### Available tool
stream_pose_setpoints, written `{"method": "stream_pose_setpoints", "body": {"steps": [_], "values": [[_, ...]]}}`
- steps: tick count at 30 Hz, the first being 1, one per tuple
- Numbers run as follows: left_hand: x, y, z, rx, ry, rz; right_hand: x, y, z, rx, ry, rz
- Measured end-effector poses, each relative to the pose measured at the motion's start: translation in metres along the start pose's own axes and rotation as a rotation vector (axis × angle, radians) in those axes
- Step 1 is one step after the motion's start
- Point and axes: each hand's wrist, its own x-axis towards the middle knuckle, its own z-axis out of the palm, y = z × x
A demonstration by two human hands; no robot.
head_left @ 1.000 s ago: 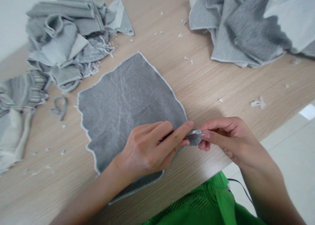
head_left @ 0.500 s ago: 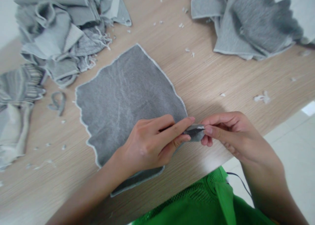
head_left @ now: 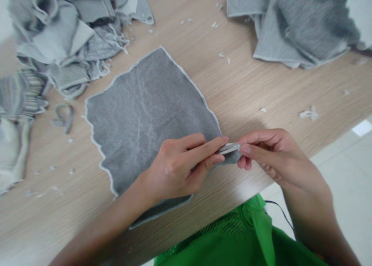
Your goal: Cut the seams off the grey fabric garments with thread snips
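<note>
A grey cloth [head_left: 148,103] with a pale stitched edge lies spread on the table, its right corner lifted towards me. My right hand [head_left: 267,155] is closed, thumb and fingers pinching that corner. Closed as well, my left hand [head_left: 183,165] rests over the cloth's lower right part. Between its thumb and forefinger, slim silvery blades [head_left: 228,148] like those of thread snips stick out, their tips at the pinched edge by my right fingertips. The rest of the tool is hidden in my palm.
Piled grey cloths [head_left: 64,37] lie at the upper left, beside a striped cloth [head_left: 21,95] and a curled grey strip [head_left: 64,118]. More grey cloth [head_left: 302,25] is heaped at the upper right. White scraps [head_left: 309,113] dot the wooden table [head_left: 261,80]; its front edge is near me.
The blades have turned from dark to bright silver between my fingers. Both hands stay almost in place, and the whole view has shifted slightly.
</note>
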Motion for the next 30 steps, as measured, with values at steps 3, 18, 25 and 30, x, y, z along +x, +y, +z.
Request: {"method": "stream_pose_setpoints", "body": {"steps": [3, 18, 25, 30], "values": [[0.002, 0.001, 0.0, -0.063, -0.008, -0.046, 0.0, 0.0, 0.001, -0.015, 0.029, -0.001], [0.013, 0.005, -0.001, -0.488, -0.061, -0.362, 0.001, 0.002, 0.004, 0.019, 0.072, -0.037], [0.01, 0.006, 0.005, -0.581, -0.037, -0.469, 0.002, 0.006, 0.007, 0.022, 0.129, -0.057], [0.014, 0.013, 0.004, -0.714, -0.059, -0.636, 0.003, 0.006, 0.008, 0.028, 0.153, -0.091]]}}
